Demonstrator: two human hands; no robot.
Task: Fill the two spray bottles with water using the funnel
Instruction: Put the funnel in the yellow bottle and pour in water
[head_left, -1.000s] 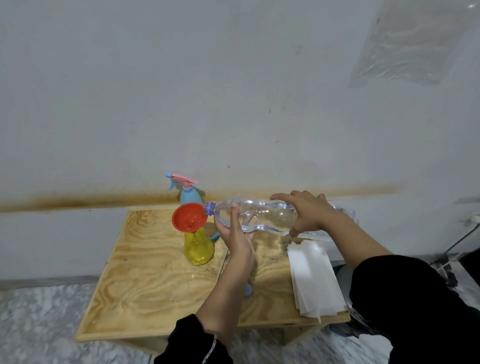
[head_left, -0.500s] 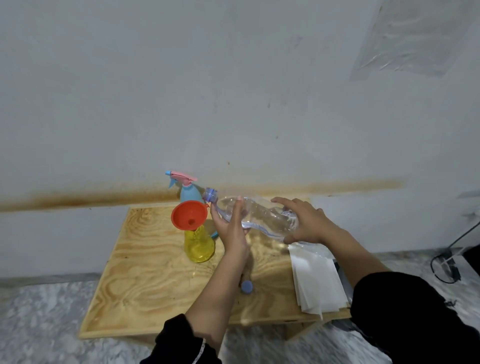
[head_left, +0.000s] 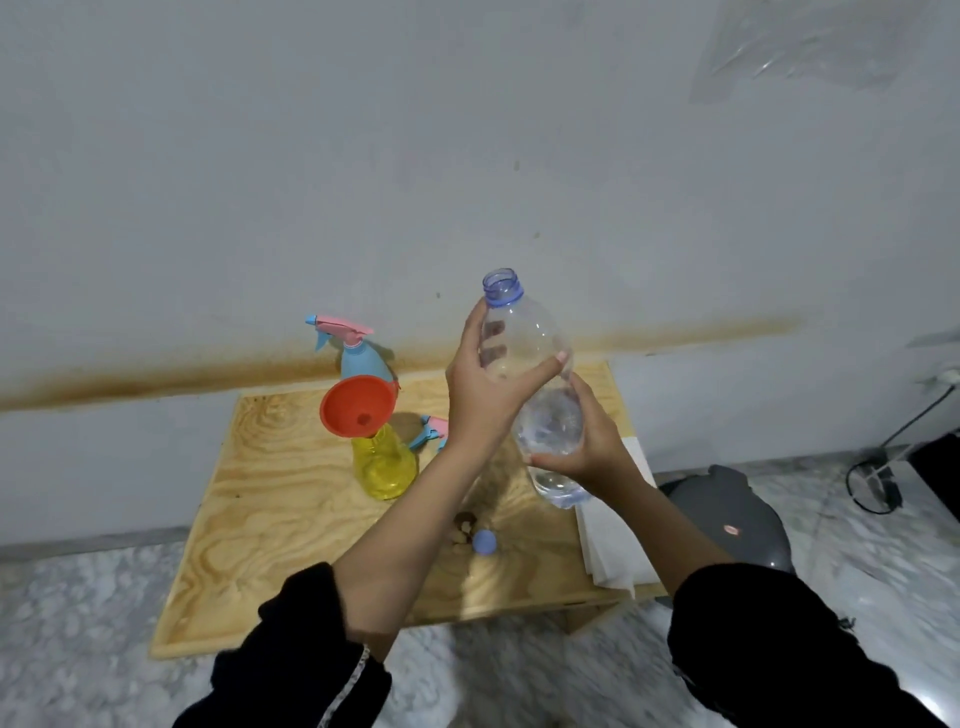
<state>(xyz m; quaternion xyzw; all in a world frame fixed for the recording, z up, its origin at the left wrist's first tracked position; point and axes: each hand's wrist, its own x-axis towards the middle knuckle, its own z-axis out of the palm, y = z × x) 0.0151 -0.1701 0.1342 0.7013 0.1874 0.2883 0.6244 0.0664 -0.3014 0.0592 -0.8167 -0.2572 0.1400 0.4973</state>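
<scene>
Both hands hold a clear plastic water bottle (head_left: 540, 395) nearly upright above the table, its open mouth pointing up. My left hand (head_left: 485, 384) grips its upper part and my right hand (head_left: 587, 441) wraps the lower part, where some water sits. To the left stands a yellow spray bottle (head_left: 383, 465) without its head, with a red funnel (head_left: 357, 405) in its neck. Behind it stands a blue spray bottle (head_left: 361, 358) with a pink trigger head. A loose pink and blue spray head (head_left: 434, 431) lies behind my left wrist.
A small wooden table (head_left: 270, 519) stands against a grey wall. A blue bottle cap (head_left: 484, 542) lies near the front, beside a dark knot in the wood. White paper sheets (head_left: 610, 540) overhang the right edge. A grey object (head_left: 737, 514) and cables lie on the marble floor.
The water bottle has swung from lying tilted with its mouth at the funnel to nearly upright, and has moved right, away from the funnel. Both hands kept their grip.
</scene>
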